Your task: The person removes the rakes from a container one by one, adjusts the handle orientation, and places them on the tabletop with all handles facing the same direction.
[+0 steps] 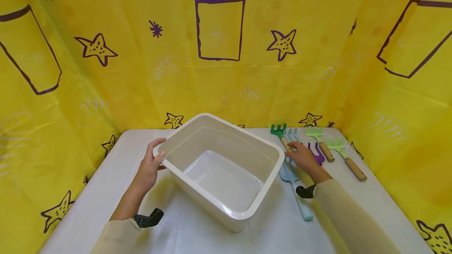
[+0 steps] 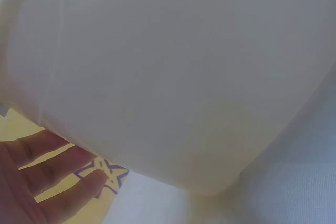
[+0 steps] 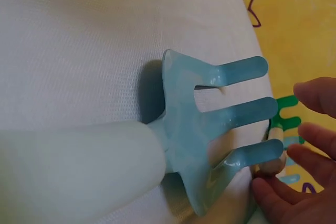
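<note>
A cream plastic basin (image 1: 226,214) stands tilted over the middle of the table, its inside bare. My left hand (image 1: 150,167) grips its left corner, thumb over the rim and fingers on the outside. In the left wrist view the basin's wall (image 2: 157,77) fills most of the picture, with my left fingers (image 2: 68,169) beside it. My right hand (image 1: 304,160) is just past the basin's right corner, over the garden hand rakes, fingers loosely spread. In the right wrist view its fingertips are near a green rake's wooden handle (image 3: 274,156); contact is unclear. A light-blue hand rake (image 3: 189,124) lies closer.
Two light-green rakes with wooden handles, one beside the other (image 1: 354,167), lie at the right. A purple rake (image 1: 319,155) and another light-blue rake (image 1: 294,134) lie partly behind my right hand. Yellow patterned cloth (image 1: 219,89) walls the table's (image 1: 106,191) back and sides.
</note>
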{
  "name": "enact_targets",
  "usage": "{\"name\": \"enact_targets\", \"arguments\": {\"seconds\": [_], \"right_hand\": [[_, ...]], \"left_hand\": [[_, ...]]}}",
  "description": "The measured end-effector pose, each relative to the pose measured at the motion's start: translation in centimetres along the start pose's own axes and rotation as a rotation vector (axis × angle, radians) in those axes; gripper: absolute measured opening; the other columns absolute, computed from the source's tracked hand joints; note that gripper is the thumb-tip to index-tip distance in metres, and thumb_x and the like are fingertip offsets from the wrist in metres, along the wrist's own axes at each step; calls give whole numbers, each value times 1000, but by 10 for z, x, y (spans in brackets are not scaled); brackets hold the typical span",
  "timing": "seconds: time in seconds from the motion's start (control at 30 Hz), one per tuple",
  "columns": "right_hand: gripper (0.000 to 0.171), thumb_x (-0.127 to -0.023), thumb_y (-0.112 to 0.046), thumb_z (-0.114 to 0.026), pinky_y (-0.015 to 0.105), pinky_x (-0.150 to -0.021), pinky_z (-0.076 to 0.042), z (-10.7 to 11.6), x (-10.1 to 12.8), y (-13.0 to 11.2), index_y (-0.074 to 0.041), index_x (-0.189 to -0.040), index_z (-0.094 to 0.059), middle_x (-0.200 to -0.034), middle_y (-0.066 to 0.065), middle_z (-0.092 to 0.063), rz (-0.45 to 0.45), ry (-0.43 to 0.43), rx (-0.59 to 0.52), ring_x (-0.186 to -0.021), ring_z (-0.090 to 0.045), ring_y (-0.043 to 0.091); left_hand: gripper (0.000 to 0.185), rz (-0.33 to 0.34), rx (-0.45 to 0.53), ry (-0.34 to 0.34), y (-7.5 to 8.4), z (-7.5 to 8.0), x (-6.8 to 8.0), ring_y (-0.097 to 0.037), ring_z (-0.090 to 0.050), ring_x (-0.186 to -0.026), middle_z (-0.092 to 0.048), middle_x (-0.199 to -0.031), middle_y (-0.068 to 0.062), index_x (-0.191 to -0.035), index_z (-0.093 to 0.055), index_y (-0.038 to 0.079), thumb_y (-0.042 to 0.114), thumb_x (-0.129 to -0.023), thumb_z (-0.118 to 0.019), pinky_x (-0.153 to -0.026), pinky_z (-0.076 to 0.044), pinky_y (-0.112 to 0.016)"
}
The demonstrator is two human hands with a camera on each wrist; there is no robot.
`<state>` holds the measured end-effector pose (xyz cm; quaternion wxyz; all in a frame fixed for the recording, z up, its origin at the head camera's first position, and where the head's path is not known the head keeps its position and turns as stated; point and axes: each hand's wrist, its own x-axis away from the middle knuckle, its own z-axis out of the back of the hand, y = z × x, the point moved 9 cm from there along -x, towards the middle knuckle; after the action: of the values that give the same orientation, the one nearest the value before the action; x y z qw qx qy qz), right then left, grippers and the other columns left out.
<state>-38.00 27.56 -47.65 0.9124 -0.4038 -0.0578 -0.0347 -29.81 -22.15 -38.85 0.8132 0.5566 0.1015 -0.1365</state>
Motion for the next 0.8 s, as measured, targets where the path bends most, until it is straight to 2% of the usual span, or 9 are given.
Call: {"name": "enact_targets", "arguments": {"seconds": [0.3, 0.43, 0.63, 0.8], "right_hand": [[47, -96, -26, -57, 57, -101, -39, -3, -2, -7, -3, -136, -48, -142, 23, -45, 23, -39, -17, -127, -43, 43], [46, -97, -27, -57, 56, -100, -40, -3, -5, -8, -1, -134, -50, -138, 22, -49, 54, -38, -13, -126, -44, 42], [44, -95, -30, -61, 56, -97, -43, -5, -10, -7, -5, -131, -53, -136, 20, -51, 44, -29, -13, -124, -46, 42], [41, -95, -32, -62, 54, -94, -46, -5, -12, -9, -6, -127, -57, -132, 19, -54, 59, -22, -21, -122, -49, 41]], "left_hand": [[46, 9, 5, 2, 0, 1, 0, -38, -56, -105, -49, -134, -21, -148, -27, 16, 23, -104, -40, -77, -52, -27], [46, 9, 3, 3, 0, 1, 1, -38, -56, -105, -49, -134, -22, -148, -27, 16, 23, -105, -40, -79, -53, -33], [47, 14, 3, -2, -2, 0, 1, -40, -56, -106, -48, -135, -22, -149, -26, 16, 23, -104, -40, -82, -51, -49], [47, 12, -3, -5, -1, -1, 1, -39, -56, -106, -47, -135, -22, -149, -25, 16, 23, -105, -39, -83, -51, -48]]}}
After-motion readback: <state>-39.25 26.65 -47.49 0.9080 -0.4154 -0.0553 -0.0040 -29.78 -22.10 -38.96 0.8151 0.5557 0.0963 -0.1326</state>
